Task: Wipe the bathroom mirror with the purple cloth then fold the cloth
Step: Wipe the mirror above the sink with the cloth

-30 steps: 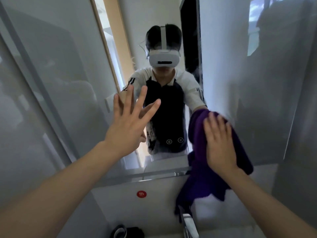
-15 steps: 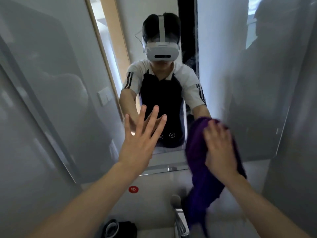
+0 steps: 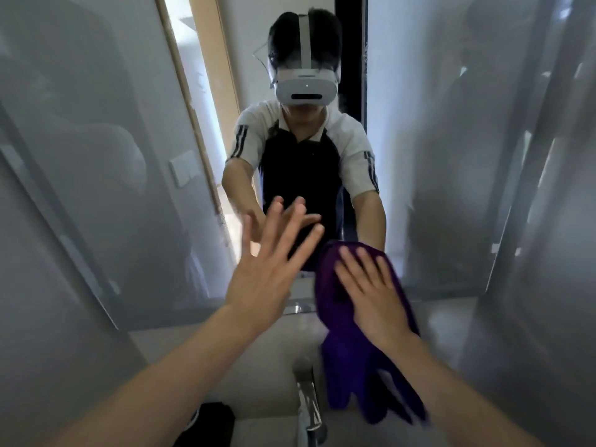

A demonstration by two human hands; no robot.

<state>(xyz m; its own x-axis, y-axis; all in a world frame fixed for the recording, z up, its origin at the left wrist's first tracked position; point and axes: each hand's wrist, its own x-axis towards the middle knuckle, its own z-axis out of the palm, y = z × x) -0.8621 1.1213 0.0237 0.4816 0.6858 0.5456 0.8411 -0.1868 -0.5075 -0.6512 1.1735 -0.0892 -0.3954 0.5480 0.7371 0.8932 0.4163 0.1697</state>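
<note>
Purple cloth point(image 3: 342, 359) under flat right hand point(image 3: 375, 298), seemingly against mirror point(image 3: 419, 156), left hand point(image 3: 267, 269) spread beside

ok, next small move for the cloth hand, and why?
Probably sweep the right hand sideways along the mirror: its flat fingers press the purple cloth at the lower edge, and the left hand braces open-palmed beside it.

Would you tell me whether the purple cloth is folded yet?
Not folded: the purple cloth hangs bunched and loose under the flat right hand against the mirror.
</note>
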